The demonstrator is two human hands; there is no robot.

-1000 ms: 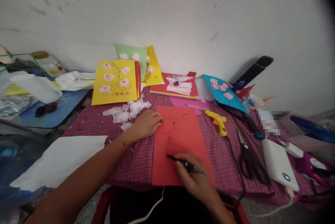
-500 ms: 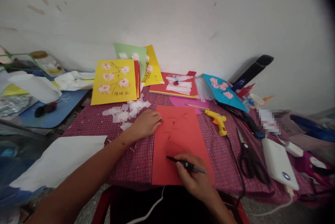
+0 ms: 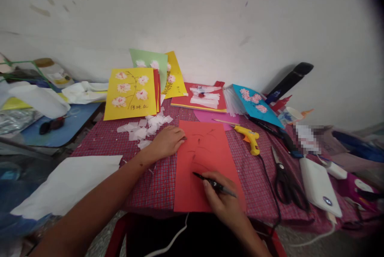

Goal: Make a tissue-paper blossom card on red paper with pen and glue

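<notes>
A sheet of red paper (image 3: pixel 192 201) lies before me, marked with thin dark curved lines. My right hand (image 3: pixel 222 195) is closed around a black marker pen (image 3: pixel 216 185), its tip at the paper just below one of the curves. At the sheet's left edge rests my left hand (image 3: pixel 168 141), fingers pinched together. A small dark bit shows at those fingertips, too little to name. White paper scraps (image 3: pixel 144 129) are heaped beyond the left hand.
On the right are a yellow glue gun (image 3: pixel 251 139), black-handled scissors (image 3: pixel 286 187) and a white power bank (image 3: pixel 319 187). Finished flower cards, one yellow (image 3: pixel 130 93) and one blue (image 3: pixel 255 104), stand at the back. A white sheet (image 3: pixel 69 185) lies left.
My right hand has shifted the pen tip slightly up the red paper. The left hand stays in place.
</notes>
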